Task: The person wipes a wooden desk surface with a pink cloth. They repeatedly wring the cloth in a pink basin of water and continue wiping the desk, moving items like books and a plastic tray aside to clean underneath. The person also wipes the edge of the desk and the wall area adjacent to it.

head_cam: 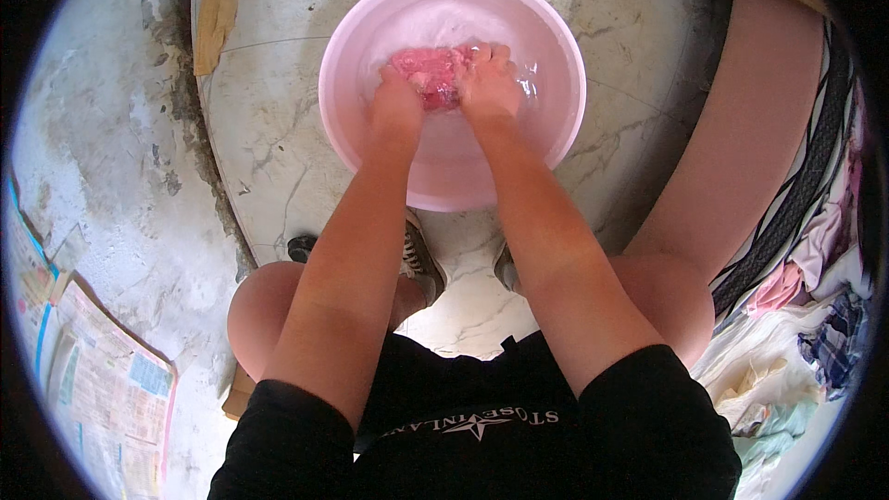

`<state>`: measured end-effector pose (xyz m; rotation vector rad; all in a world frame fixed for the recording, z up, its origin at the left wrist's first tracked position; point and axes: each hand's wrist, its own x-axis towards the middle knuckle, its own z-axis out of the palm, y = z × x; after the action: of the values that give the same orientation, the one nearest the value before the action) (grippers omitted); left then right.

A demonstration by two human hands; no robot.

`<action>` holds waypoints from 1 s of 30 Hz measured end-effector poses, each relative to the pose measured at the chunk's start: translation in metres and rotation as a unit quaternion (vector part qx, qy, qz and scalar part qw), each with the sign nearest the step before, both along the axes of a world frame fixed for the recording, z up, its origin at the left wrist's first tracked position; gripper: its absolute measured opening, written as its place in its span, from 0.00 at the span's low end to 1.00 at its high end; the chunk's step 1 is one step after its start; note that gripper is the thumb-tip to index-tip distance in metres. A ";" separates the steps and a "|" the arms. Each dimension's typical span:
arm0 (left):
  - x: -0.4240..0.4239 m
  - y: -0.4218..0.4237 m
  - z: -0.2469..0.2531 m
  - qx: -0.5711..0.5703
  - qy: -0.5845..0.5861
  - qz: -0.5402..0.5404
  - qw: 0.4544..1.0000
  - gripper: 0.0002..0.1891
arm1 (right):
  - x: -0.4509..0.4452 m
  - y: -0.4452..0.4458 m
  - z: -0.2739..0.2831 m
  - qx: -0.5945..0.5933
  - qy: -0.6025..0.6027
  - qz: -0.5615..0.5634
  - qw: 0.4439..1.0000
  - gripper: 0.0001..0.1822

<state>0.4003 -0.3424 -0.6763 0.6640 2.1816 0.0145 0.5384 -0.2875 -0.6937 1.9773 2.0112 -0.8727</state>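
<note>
A round pink plastic basin (455, 187) with water in it stands on the floor in front of me. A wet red-pink cloth (430, 73) lies bunched in the water between my hands. My left hand (398, 101) grips the cloth's left end, its fingers partly under water. At the cloth's right end is my right hand (489, 83), fingers curled over it. The cloth's underside is hidden by the water and my hands.
Cardboard scraps (221, 17) lie on the marbled floor at upper left. A wide pink-brown surface (757, 118) curves along the right, beside black cord-like strands (781, 222). Crumpled clothes (837, 340) lie at lower right, printed sheets (114, 382) at lower left. My shoes (422, 260) are behind the basin.
</note>
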 end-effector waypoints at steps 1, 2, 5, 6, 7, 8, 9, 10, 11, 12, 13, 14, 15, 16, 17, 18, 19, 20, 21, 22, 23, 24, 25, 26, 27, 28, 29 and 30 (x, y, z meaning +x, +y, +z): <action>0.001 -0.001 -0.004 0.007 0.002 0.013 1.000 0.23 | 0.001 -0.001 -0.003 0.012 -0.014 0.013 1.000 0.33; 0.002 -0.002 -0.008 0.013 0.004 0.026 1.000 0.25 | 0.003 0.000 -0.007 0.023 -0.027 0.026 0.999 0.33; -0.006 -0.009 -0.001 -0.032 -0.042 0.023 0.998 0.31 | 0.003 0.016 0.007 -0.091 0.021 -0.013 0.996 0.31; -0.009 -0.009 0.001 -0.025 -0.096 0.053 0.994 0.32 | 0.006 0.024 0.010 -0.117 0.085 -0.058 0.988 0.30; -0.013 -0.009 0.001 -0.017 -0.150 0.082 0.985 0.32 | 0.012 0.032 0.011 -0.143 0.147 -0.103 0.973 0.29; -0.017 -0.011 0.003 -0.008 -0.202 0.111 0.973 0.33 | 0.014 0.037 0.012 -0.170 0.209 -0.146 0.952 0.28; -0.016 -0.008 0.010 -0.018 -0.152 0.042 0.987 0.33 | 0.017 0.040 0.009 -0.110 0.202 -0.101 0.968 0.28; -0.014 -0.008 0.019 -0.027 -0.099 -0.028 0.994 0.33 | 0.018 0.041 0.007 -0.050 0.193 -0.056 0.978 0.28; -0.010 -0.011 0.028 -0.037 -0.045 -0.097 0.994 0.33 | 0.018 0.042 0.004 0.009 0.184 -0.010 0.983 0.28; -0.003 -0.017 0.036 -0.021 0.000 -0.091 0.996 0.32 | 0.013 0.045 0.008 0.002 0.150 0.021 0.989 0.25; 0.007 -0.025 0.042 -0.005 0.046 -0.085 0.995 0.31 | 0.005 0.050 0.012 -0.005 0.117 0.052 0.992 0.23; 0.013 -0.031 0.047 0.011 0.092 -0.079 0.993 0.31 | -0.001 0.053 0.017 -0.012 0.083 0.083 0.993 0.23; 0.017 -0.034 0.052 0.007 0.094 -0.154 0.984 0.32 | -0.003 0.054 0.016 -0.006 0.083 0.106 0.991 0.22; 0.020 -0.037 0.056 0.004 0.094 -0.229 0.969 0.34 | -0.004 0.055 0.014 0.001 0.083 0.127 0.988 0.21; 0.021 -0.037 0.059 0.001 0.093 -0.304 0.948 0.36 | -0.005 0.056 0.013 0.008 0.081 0.148 0.986 0.21; 0.021 -0.044 0.057 0.050 0.088 -0.357 0.929 0.36 | -0.005 0.056 0.011 0.033 0.084 0.160 0.983 0.21; 0.021 -0.054 0.052 0.100 0.081 -0.408 0.904 0.37 | -0.006 0.057 0.009 0.059 0.085 0.171 0.980 0.21; 0.021 -0.063 0.049 0.151 0.072 -0.458 0.873 0.38 | -0.005 0.056 0.008 0.085 0.084 0.182 0.976 0.21; 0.022 -0.071 0.048 0.132 0.072 -0.467 0.871 0.39 | -0.007 0.055 0.016 0.078 0.084 0.183 0.976 0.20; 0.024 -0.080 0.047 0.113 0.072 -0.477 0.869 0.40 | -0.010 0.053 0.024 0.071 0.084 0.183 0.977 0.19; 0.025 -0.086 0.045 0.096 0.071 -0.487 0.865 0.41 | -0.013 0.049 0.032 0.065 0.082 0.182 0.978 0.18; 0.028 -0.087 0.044 0.072 0.058 -0.486 0.869 0.41 | -0.014 0.041 0.044 0.049 0.096 0.169 0.980 0.18; 0.029 -0.084 0.042 0.047 0.050 -0.484 0.872 0.41 | -0.017 0.031 0.058 0.036 0.112 0.157 0.980 0.18; 0.031 -0.081 0.040 0.022 0.042 -0.481 0.875 0.41 | -0.022 0.022 0.068 0.022 0.129 0.146 0.981 0.18; 0.032 -0.081 0.034 0.007 0.027 -0.462 0.887 0.41 | -0.029 0.013 0.074 0.012 0.121 0.140 0.983 0.20; 0.036 -0.081 0.026 -0.008 0.008 -0.443 0.896 0.41 | -0.034 0.002 0.074 0.001 0.109 0.133 0.985 0.22; 0.039 -0.084 0.018 -0.024 -0.011 -0.424 0.905 0.41 | -0.039 -0.007 0.071 -0.011 0.098 0.126 0.987 0.23; 0.042 -0.082 0.017 -0.032 -0.026 -0.415 0.909 0.41 | -0.037 -0.021 0.047 0.030 0.083 0.140 0.986 0.27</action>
<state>0.4426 -0.4247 -0.6592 1.4771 1.6834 -0.4749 0.5011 -0.3088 -0.6465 1.6387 2.3616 -0.9447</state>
